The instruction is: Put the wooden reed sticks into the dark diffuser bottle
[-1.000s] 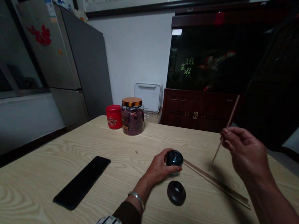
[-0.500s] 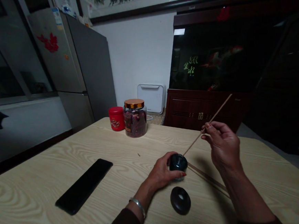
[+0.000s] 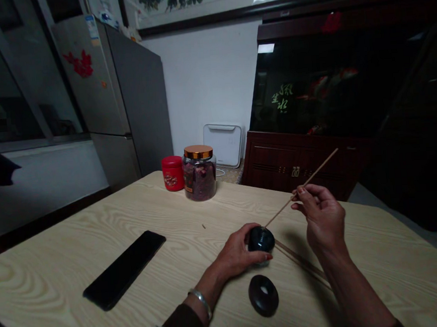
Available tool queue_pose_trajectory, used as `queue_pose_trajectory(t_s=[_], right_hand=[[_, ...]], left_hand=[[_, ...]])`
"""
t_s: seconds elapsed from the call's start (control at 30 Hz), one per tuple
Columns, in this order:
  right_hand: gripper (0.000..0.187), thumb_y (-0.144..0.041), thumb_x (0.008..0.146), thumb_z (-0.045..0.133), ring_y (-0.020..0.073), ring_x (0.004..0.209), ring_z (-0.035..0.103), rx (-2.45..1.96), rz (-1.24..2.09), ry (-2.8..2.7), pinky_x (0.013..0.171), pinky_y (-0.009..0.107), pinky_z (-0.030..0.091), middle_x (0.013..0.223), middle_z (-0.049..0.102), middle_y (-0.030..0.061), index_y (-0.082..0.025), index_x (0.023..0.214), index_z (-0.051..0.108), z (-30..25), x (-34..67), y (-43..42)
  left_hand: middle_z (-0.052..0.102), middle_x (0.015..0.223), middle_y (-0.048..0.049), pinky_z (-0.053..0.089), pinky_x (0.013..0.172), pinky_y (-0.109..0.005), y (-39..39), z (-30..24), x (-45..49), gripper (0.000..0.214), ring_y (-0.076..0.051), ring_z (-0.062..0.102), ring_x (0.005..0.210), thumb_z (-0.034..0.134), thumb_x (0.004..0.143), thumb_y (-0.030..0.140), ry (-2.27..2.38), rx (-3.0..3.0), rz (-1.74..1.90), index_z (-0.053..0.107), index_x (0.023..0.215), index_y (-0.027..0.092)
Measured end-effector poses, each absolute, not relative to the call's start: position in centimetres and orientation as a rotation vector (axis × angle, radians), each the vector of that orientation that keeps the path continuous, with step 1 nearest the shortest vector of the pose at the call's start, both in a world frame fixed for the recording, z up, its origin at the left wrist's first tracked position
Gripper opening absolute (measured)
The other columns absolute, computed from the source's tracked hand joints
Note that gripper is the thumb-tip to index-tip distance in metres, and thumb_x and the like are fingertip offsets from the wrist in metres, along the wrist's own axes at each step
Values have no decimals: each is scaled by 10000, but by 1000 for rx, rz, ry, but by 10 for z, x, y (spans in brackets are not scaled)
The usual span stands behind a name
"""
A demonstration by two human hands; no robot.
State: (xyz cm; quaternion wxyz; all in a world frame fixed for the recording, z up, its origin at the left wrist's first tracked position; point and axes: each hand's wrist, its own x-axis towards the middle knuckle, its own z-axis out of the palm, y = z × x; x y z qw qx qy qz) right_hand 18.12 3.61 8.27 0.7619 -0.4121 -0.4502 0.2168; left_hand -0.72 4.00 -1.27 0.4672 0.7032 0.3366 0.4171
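Observation:
My left hand point(image 3: 238, 250) is wrapped around a small dark glass bottle point(image 3: 261, 239) standing on the table, thumb on the near side. Between the thumb and fingers of my right hand point(image 3: 320, 208) is a thin wooden stick point(image 3: 320, 167), slanting down to the left. Its lower end meets the top of the bottle; whether it is inside an opening I cannot tell. More thin sticks point(image 3: 302, 261) lie on the table behind my right forearm, running from the bottle. A round dark lid-like piece point(image 3: 263, 295) with a pale spot in its middle rests in front of the bottle.
On the wooden table point(image 3: 143, 270) a black phone-like slab point(image 3: 124, 269) lies to the left. A red canister point(image 3: 173, 173) and a clear jar with a copper-coloured lid point(image 3: 200, 175) stand at the far edge. A tiny brown fragment point(image 3: 204, 226) lies mid-table.
My right hand has come slightly left and down with the stick, whose upper end is now lower. My left hand still holds the bottle in place. The view has shifted a little.

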Motion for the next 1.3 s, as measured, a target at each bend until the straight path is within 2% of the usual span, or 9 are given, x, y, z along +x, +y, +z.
queue_pose_trajectory(t_s=[0.4, 0.73, 0.93, 1.3], right_hand=[[260, -403, 784, 736, 134, 688, 605, -965, 443, -1135, 578, 256, 546, 779, 646, 2, -190, 894, 636, 81, 168, 29], [227, -409, 830, 672, 153, 715, 590, -1039, 543, -1331, 611, 284, 516, 837, 638, 20, -194, 885, 621, 73, 155, 27], [249, -439, 842, 648, 180, 736, 613, -1102, 565, -1425, 630, 303, 501, 820, 642, 24, -199, 895, 615, 63, 157, 29], [234, -434, 858, 621, 175, 727, 610, -1176, 616, -1565, 638, 296, 484, 797, 635, 11, -201, 870, 602, 56, 157, 32]], left_hand=[[675, 1114, -60, 455, 904, -302, 38, -8, -8, 676, -234, 606, 1024, 861, 624, 338, 799, 1734, 1035, 598, 1227, 187], [669, 1126, -54, 450, 912, -306, 39, -10, -8, 690, -229, 600, 1032, 864, 620, 336, 775, 1735, 1048, 593, 1239, 191], [666, 1136, -63, 453, 911, -319, 39, -10, -9, 696, -238, 599, 1038, 860, 629, 350, 771, 1737, 1046, 587, 1249, 191], [664, 1123, -57, 462, 892, -323, 40, -13, -8, 713, -234, 603, 1012, 860, 628, 351, 773, 1736, 1046, 576, 1265, 201]])
